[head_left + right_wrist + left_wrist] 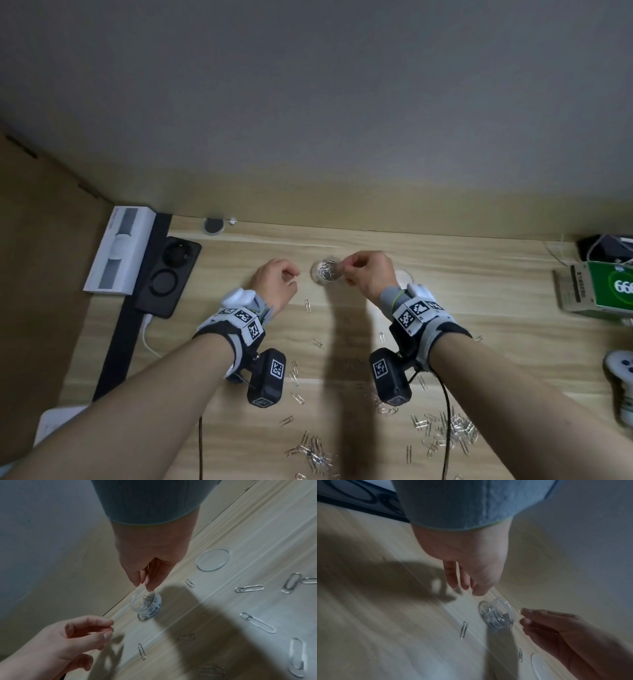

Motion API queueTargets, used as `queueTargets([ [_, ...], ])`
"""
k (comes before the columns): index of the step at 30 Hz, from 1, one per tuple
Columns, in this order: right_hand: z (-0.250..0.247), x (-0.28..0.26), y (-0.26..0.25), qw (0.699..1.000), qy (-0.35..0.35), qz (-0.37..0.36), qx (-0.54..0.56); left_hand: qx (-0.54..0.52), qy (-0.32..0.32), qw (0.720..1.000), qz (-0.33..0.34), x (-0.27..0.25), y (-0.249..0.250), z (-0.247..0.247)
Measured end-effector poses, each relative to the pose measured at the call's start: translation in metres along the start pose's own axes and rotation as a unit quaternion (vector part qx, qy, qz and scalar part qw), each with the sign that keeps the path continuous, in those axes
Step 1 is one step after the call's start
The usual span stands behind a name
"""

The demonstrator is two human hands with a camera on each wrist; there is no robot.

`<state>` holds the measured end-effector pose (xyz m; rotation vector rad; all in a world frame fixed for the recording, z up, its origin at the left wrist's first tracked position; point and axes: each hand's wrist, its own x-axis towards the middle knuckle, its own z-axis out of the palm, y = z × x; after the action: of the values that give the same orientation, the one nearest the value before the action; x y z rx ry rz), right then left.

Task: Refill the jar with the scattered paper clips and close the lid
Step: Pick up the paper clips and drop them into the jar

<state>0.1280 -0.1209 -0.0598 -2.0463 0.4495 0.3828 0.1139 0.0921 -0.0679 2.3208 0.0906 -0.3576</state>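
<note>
The small clear jar (pixel 327 270) stands open near the desk's back edge, part filled with paper clips. My right hand (pixel 344 272) pinches a thin paper clip at the jar's right rim; in the right wrist view the right hand (pixel 144 585) is just above the jar (pixel 145 604). My left hand (pixel 294 275) hovers left of the jar with loosely curled fingers (pixel 104 622), and I see nothing in them. The clear lid (pixel 212 560) lies flat to the right of the jar. Several loose clips (pixel 311 452) lie scattered near the front of the desk.
A white box (pixel 118 250) and a black socket pad (pixel 168 274) sit at the left. On the right are a green box (pixel 603 287) and a white device (pixel 621 377). A single clip (pixel 464 629) lies just in front of the jar. The wall runs close behind it.
</note>
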Motion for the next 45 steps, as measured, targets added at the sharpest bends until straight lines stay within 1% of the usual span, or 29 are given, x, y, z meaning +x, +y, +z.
queueTargets([
  [3,-0.011,0.0,0.019,0.999,0.049,0.01,-0.01,0.01,-0.019,1.0,-0.001,-0.003,-0.004,0.009],
  [5,-0.021,-0.003,0.03,0.997,0.061,0.021,-0.035,0.016,-0.04,0.999,-0.007,-0.006,-0.006,0.017],
  [8,-0.026,-0.013,0.047,0.998,0.025,0.022,-0.049,0.037,-0.069,0.997,0.004,-0.013,-0.01,0.031],
  [10,-0.024,-0.024,0.056,0.999,-0.005,0.002,-0.048,0.047,-0.082,0.995,0.021,-0.021,-0.015,0.041],
  [12,-0.022,-0.035,0.062,0.996,-0.041,-0.022,-0.078,0.054,-0.085,0.994,0.036,-0.03,-0.018,0.049],
  [15,-0.021,-0.045,0.064,0.973,-0.095,-0.095,-0.186,0.054,-0.074,0.995,0.047,-0.038,-0.019,0.054],
  [17,-0.019,-0.055,0.067,0.957,-0.13,-0.111,-0.234,0.056,-0.081,0.994,0.054,-0.045,-0.019,0.057],
  [19,-0.015,-0.064,0.07,0.947,-0.152,-0.124,-0.253,0.053,-0.093,0.993,0.059,-0.052,-0.022,0.059],
  [21,-0.012,-0.075,0.072,0.944,-0.163,-0.138,-0.25,0.053,-0.093,0.993,0.058,-0.062,-0.023,0.063],
  [24,-0.011,-0.077,0.074,0.962,-0.141,-0.133,-0.192,0.048,-0.098,0.992,0.058,-0.074,-0.025,0.065],
  [25,-0.008,-0.075,0.074,0.962,-0.139,-0.138,-0.193,0.047,-0.103,0.992,0.059,-0.079,-0.026,0.065],
  [28,0.003,-0.071,0.073,0.937,-0.167,-0.163,-0.26,0.044,-0.116,0.991,0.055,-0.094,-0.036,0.06],
  [31,0.016,-0.082,0.081,0.912,-0.174,-0.185,-0.323,0.047,-0.113,0.991,0.052,-0.11,-0.046,0.056],
  [34,0.019,-0.099,0.093,0.897,-0.183,-0.199,-0.349,0.055,-0.09,0.993,0.062,-0.119,-0.047,0.055],
  [37,0.018,-0.128,0.107,0.889,-0.198,-0.205,-0.358,0.094,-0.053,0.989,0.098,-0.132,-0.045,0.057],
  [39,0.014,-0.146,0.12,0.887,-0.206,-0.206,-0.359,0.128,-0.059,0.984,0.113,-0.138,-0.037,0.06],
  [41,0.01,-0.16,0.132,0.889,-0.209,-0.203,-0.354,0.179,-0.092,0.969,0.143,-0.136,-0.026,0.066],
  [43,0.004,-0.171,0.14,0.901,-0.197,-0.196,-0.332,0.224,-0.12,0.955,0.151,-0.128,-0.016,0.072],
  [45,-0.004,-0.184,0.147,0.922,-0.179,-0.173,-0.296,0.244,-0.142,0.95,0.134,-0.124,-0.009,0.083],
])
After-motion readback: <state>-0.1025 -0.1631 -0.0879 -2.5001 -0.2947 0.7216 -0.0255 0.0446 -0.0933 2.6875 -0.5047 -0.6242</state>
